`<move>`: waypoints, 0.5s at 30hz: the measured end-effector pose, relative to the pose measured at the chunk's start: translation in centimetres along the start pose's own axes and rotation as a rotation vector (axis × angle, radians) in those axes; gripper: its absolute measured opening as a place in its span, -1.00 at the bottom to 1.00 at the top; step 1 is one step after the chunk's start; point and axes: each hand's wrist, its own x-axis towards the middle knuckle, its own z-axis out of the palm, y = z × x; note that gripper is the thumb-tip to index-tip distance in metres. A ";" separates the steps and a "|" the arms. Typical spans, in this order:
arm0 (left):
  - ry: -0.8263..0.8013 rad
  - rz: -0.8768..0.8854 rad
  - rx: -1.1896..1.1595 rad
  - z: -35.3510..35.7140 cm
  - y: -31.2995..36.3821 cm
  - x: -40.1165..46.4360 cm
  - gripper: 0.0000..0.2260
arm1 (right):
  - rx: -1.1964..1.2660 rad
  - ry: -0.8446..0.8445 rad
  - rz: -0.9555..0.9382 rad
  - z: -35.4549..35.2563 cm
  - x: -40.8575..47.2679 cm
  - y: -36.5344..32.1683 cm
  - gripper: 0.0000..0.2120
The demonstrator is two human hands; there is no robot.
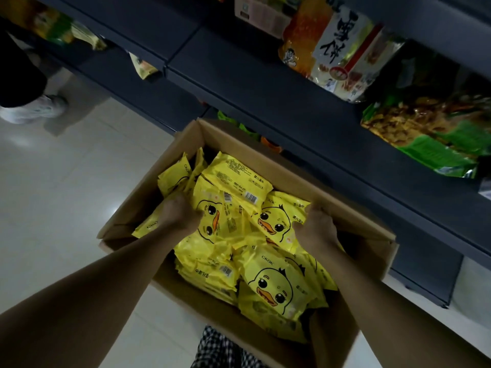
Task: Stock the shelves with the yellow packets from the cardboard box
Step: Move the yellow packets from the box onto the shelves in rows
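The cardboard box [268, 166] is sitting open on the pale floor [66, 187], right in front of the dark shelves [265, 83]. It is holding a big messy pile of yellow packets [276, 285] with a cartoon duck face on them. Some are lying face up and some are showing a barcode.

Both arms are reaching down into the box. The left hand [180, 215] is digging into the pile on the left side. Its fingers are curling down among the packets and seem to be gripping the edge of the duck packet [220, 221] in the middle. The fingertips are hiding under the packets, so how much they are holding is hard to tell.

The right hand [316, 229] is resting on the right side of the pile, near the box wall. Its fingers are bending around the edge of another duck packet [279, 221] and pinching it. That packet is lying between the two hands, touching the middle one.

On the shelves, a big orange and white snack bag [334, 51] and a green snack bag [430, 128] are leaning at the right. Both are blurry. More small bags are peeking out at the top left, too dark to name.

A white shoe [39, 107] of another person is standing at the far left, cut off by the edge. A bit of checked cloth [220, 349] is showing at the bottom, just below the box.
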 end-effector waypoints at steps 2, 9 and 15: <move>-0.035 0.007 0.045 0.5 0.2 0.2 -0.57 | -0.032 -0.027 0.034 0.4 0.4 -0.6 -0.61; -0.044 -0.003 -0.046 1.9 0.0 1.1 -0.58 | -0.139 -0.053 0.113 2.2 0.9 -1.6 -0.62; -0.037 0.042 -0.031 1.0 0.0 -0.2 -0.56 | -0.104 0.024 0.083 1.8 -0.5 -2.3 -0.71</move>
